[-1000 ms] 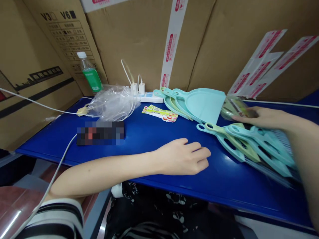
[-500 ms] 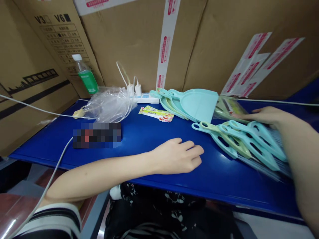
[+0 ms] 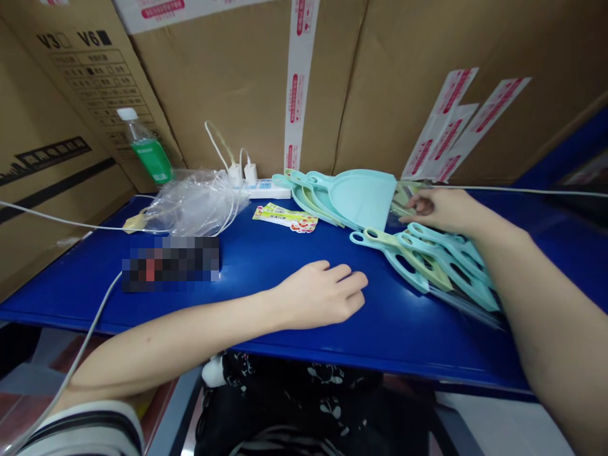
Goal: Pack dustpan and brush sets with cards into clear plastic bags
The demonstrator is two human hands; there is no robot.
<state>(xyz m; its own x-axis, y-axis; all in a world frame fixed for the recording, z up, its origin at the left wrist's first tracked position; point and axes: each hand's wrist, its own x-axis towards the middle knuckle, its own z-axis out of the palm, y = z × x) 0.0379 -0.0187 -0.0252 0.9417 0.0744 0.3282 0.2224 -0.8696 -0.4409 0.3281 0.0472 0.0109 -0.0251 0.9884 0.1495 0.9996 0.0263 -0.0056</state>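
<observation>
Cardboard boxes (image 3: 228,95) are standing behind the blue tabletop (image 3: 280,253). We are apparently taking hold of a clear packet (image 3: 401,195); the next move, we judge, is calling for a pinch clear of the dustpans (image 3: 363,195). The packet is lying just beside them, at our right hand (image 3: 441,208), fingers curling; whether they are gripping, we cannot tell. Our left hand (image 3: 323,294) is resting loosely curled
</observation>
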